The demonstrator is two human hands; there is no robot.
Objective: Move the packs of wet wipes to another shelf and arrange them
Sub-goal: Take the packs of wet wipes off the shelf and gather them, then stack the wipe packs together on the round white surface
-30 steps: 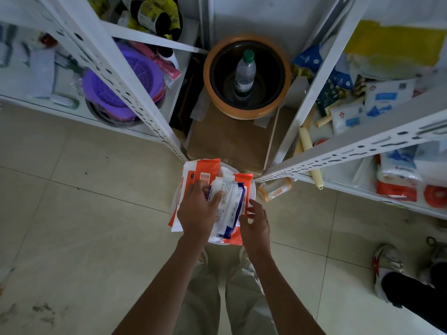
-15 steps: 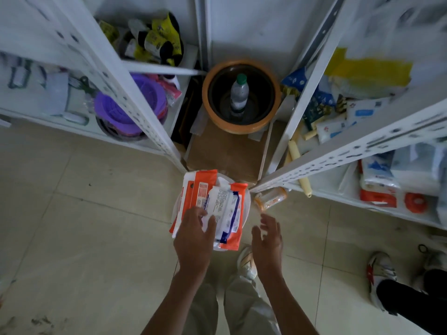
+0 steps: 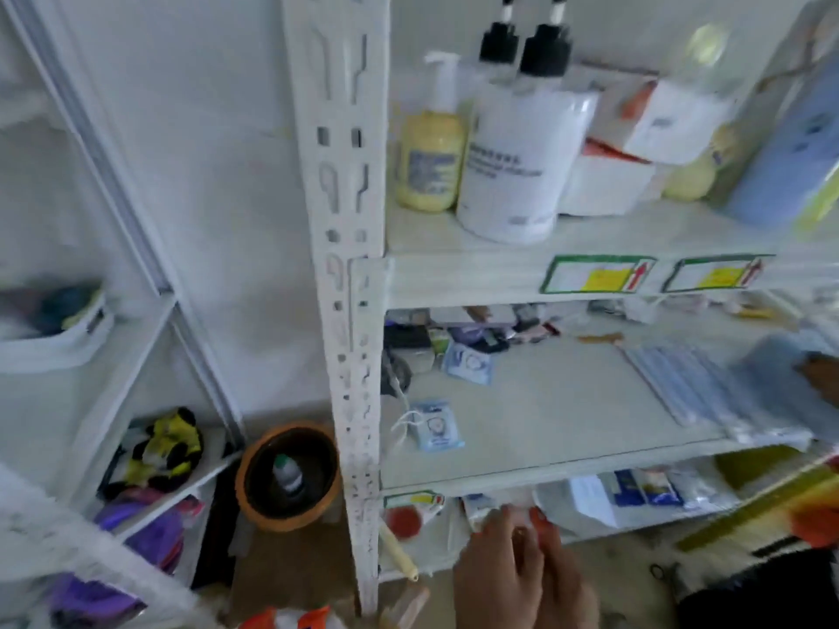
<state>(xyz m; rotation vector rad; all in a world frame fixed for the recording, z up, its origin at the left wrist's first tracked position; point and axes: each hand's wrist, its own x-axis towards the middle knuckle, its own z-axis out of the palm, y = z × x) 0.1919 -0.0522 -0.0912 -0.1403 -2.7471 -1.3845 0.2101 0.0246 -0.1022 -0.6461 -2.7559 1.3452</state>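
Note:
The view is blurred by motion. My left hand [image 3: 497, 569] and my right hand [image 3: 570, 587] are close together at the bottom, in front of the white shelf unit's lower shelf edge [image 3: 454, 481]. A white and orange pack of wet wipes [image 3: 526, 508] shows at my left fingertips, mostly hidden by the hand. Whether my right hand also grips it is unclear. More orange and white packs of wet wipes [image 3: 290, 621] lie at the bottom edge, below and left of my hands.
The middle shelf [image 3: 545, 429] holds small mask packets, clutter at its back and bagged blue masks [image 3: 690, 388] on the right. Pump bottles [image 3: 508, 165] stand on the top shelf. An orange-rimmed pot [image 3: 247, 492] holding a bottle sits on the floor beside the shelf post [image 3: 352, 311]. Another person's hand [image 3: 821, 379] is at the right edge.
The camera has swung up from the floor to the right shelf unit. My hands have left the stack of packs and risen right, toward the lower shelf.

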